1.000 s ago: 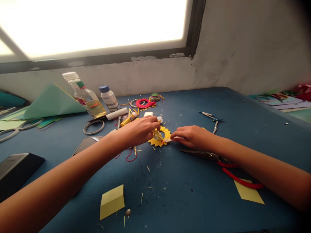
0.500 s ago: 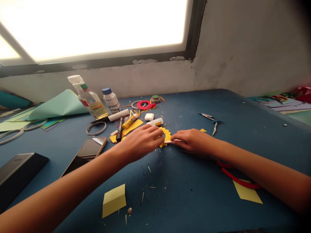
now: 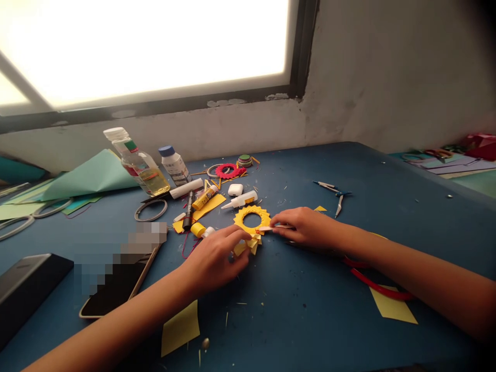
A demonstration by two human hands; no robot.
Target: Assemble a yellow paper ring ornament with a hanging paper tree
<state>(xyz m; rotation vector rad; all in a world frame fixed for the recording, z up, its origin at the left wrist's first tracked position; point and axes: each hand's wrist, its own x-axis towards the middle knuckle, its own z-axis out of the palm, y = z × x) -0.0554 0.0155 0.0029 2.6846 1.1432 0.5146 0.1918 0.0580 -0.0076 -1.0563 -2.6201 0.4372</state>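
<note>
**Yellow paper ring mostly built, near edge in hand**

A yellow paper ring (image 3: 251,219) of folded, pointed pieces lies flat on the blue bench (image 3: 318,320), a little beyond the middle, with an open round hole at its centre. The far and side parts of the ring look complete, the points fanning out evenly. The near edge looks less settled: a small clump of folded yellow pieces (image 3: 245,247) hangs off it toward the person, not yet lying in line with the rest.

The left hand (image 3: 212,262) rests on the bench with its fingers (image 3: 237,236) curled and closed on that clump at the ring's near edge. The right hand (image 3: 306,227) lies flat beside the ring's right side, its fingers pinched on a thin pale strip (image 3: 277,227) that touches the ring.

So the ring seems to be well along, with the last section on the near side judged still to be fitted and fixed.

Just beyond the ring lie a small white glue bottle (image 3: 241,199) and a yellow glue stick (image 3: 204,197). Two loose yellow paper squares (image 3: 180,327) (image 3: 392,305) lie nearer the person, unused, and red-handled scissors (image 3: 377,285) sit partly under the right forearm.
</note>
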